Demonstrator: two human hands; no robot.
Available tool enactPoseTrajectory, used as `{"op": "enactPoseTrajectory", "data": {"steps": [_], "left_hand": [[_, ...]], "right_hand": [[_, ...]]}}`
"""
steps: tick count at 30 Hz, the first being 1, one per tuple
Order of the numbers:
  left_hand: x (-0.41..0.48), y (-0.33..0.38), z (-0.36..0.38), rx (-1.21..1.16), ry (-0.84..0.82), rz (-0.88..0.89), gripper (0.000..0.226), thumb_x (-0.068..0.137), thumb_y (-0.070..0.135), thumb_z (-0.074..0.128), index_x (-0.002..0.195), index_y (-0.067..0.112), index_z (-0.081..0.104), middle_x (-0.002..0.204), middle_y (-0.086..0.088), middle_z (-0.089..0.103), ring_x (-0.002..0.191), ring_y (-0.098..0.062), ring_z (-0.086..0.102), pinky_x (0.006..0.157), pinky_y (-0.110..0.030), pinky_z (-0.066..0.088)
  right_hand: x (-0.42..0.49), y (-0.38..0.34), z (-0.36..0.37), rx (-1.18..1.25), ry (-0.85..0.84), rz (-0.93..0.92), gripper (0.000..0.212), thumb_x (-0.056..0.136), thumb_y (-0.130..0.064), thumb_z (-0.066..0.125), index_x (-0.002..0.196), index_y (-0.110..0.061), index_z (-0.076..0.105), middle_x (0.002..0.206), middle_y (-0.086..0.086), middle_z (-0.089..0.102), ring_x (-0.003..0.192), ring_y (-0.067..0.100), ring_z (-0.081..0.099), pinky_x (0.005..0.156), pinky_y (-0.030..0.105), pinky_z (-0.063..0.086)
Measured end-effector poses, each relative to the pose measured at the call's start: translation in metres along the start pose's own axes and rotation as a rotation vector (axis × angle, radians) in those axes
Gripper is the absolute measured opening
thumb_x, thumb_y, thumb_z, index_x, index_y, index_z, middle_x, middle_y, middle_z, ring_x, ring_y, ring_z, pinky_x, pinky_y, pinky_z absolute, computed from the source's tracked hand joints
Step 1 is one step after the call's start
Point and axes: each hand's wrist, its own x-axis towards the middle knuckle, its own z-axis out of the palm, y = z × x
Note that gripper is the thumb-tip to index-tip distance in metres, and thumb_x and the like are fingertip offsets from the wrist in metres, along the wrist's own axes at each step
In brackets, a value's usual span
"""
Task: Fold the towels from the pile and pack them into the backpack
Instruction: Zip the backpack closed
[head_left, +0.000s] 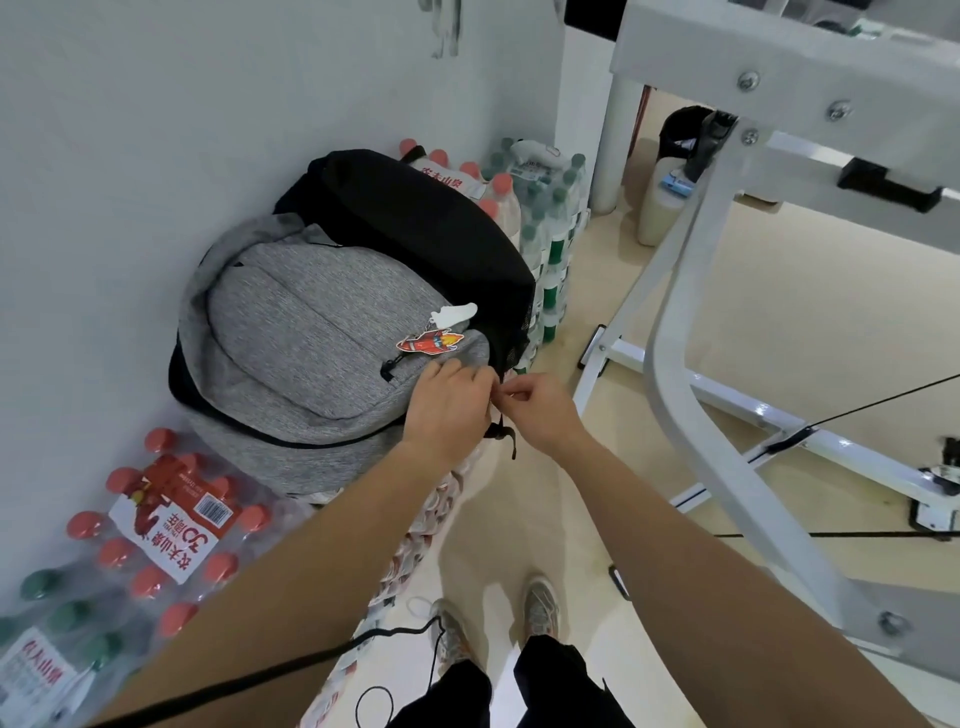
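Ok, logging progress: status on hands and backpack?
Left hand and right hand both pinching at the zipper, backpack edge. Backpack on water bottle packs, looks zipped. No towels visible.

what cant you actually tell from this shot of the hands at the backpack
- Head view: what the left hand and right hand pinch at the backpack edge; the fingers cover it.
- Whether the main zip is open or shut there: hidden by both hands.
- What is inside the backpack: fabric covers it.
- Towels: none in frame.
- Small print on the bottle pack label: too small.
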Motion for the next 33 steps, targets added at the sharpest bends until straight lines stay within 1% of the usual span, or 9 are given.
{"op": "enactPoseTrajectory", "data": {"steps": [3,6,11,14,17,22,27,30,33], "left_hand": [[-0.001,-0.001,-0.006,-0.066,0.013,-0.051,0.019,0.087,0.024,0.062,0.105,0.022,0.068,0.095,0.003,0.071,0.096,-0.021,0.057,0.084,-0.033,0.04],[-0.005,-0.001,-0.014,-0.139,0.067,-0.1,0.02,0.085,0.022,0.063,0.104,0.023,0.072,0.093,0.003,0.072,0.097,-0.02,0.058,0.075,-0.025,0.04],[-0.012,-0.004,-0.025,-0.204,0.077,-0.192,0.025,0.082,0.019,0.061,0.101,0.029,0.075,0.088,0.005,0.07,0.094,-0.02,0.058,0.063,-0.03,0.048],[-0.016,-0.012,-0.034,-0.209,0.07,-0.267,0.026,0.081,0.023,0.062,0.101,0.034,0.075,0.089,0.004,0.071,0.091,-0.02,0.059,0.067,-0.036,0.054],[-0.025,-0.022,-0.05,-0.225,0.045,-0.362,0.026,0.082,0.029,0.062,0.104,0.038,0.073,0.088,0.007,0.071,0.088,-0.019,0.062,0.07,-0.037,0.056],[-0.044,-0.03,-0.074,-0.286,-0.006,-0.446,0.024,0.086,0.03,0.06,0.104,0.035,0.073,0.09,0.006,0.073,0.08,-0.019,0.066,0.068,-0.032,0.055],[-0.057,-0.025,-0.079,-0.432,-0.019,-0.524,0.017,0.085,0.019,0.062,0.093,0.024,0.077,0.085,0.005,0.074,0.074,-0.018,0.067,0.073,-0.032,0.056],[-0.051,-0.005,-0.074,-0.449,-0.046,-0.576,0.008,0.081,0.028,0.062,0.084,0.023,0.068,0.077,0.004,0.069,0.072,-0.018,0.064,0.067,-0.035,0.057],[-0.041,0.007,-0.066,-0.431,0.038,-0.57,0.016,0.08,0.037,0.068,0.083,0.024,0.06,0.074,0.005,0.063,0.069,-0.017,0.062,0.062,-0.034,0.054]], "right_hand": [[0.005,-0.003,-0.003,-0.265,0.022,-0.16,0.023,0.088,-0.017,0.061,0.106,-0.031,0.067,0.08,-0.008,0.059,0.075,0.011,0.057,0.067,0.031,0.048],[0.017,-0.004,0.002,-0.579,-0.031,-0.368,0.045,0.084,-0.019,0.063,0.125,-0.037,0.058,0.098,-0.004,0.05,0.09,0.018,0.054,0.071,0.035,0.048],[0.028,-0.008,0.007,-0.806,0.107,-0.534,0.021,0.086,-0.026,0.068,0.107,-0.03,0.069,0.089,-0.001,0.049,0.081,0.021,0.048,0.062,0.039,0.048],[0.03,-0.017,0.003,-0.953,0.176,-0.639,0.016,0.082,-0.028,0.074,0.098,-0.028,0.073,0.088,-0.003,0.055,0.08,0.02,0.052,0.063,0.032,0.046],[0.029,-0.037,-0.002,-1.105,0.157,-0.724,0.02,0.085,-0.023,0.069,0.105,-0.028,0.071,0.1,-0.002,0.061,0.091,0.022,0.056,0.073,0.035,0.043],[0.016,-0.072,-0.001,-1.229,0.062,-0.786,0.026,0.081,-0.017,0.069,0.106,-0.023,0.069,0.107,0.0,0.061,0.097,0.024,0.054,0.079,0.038,0.042],[0.01,-0.081,0.003,-1.211,0.047,-0.759,0.024,0.084,-0.017,0.069,0.106,-0.026,0.073,0.106,-0.003,0.062,0.096,0.022,0.054,0.078,0.035,0.042],[0.009,-0.082,0.0,-1.2,-0.013,-0.74,0.024,0.089,-0.018,0.065,0.108,-0.03,0.073,0.108,-0.004,0.061,0.097,0.02,0.052,0.08,0.034,0.04],[0.008,-0.08,-0.007,-1.181,-0.047,-0.723,0.028,0.089,-0.019,0.066,0.113,-0.032,0.071,0.109,-0.005,0.06,0.099,0.02,0.051,0.081,0.034,0.039]]}}
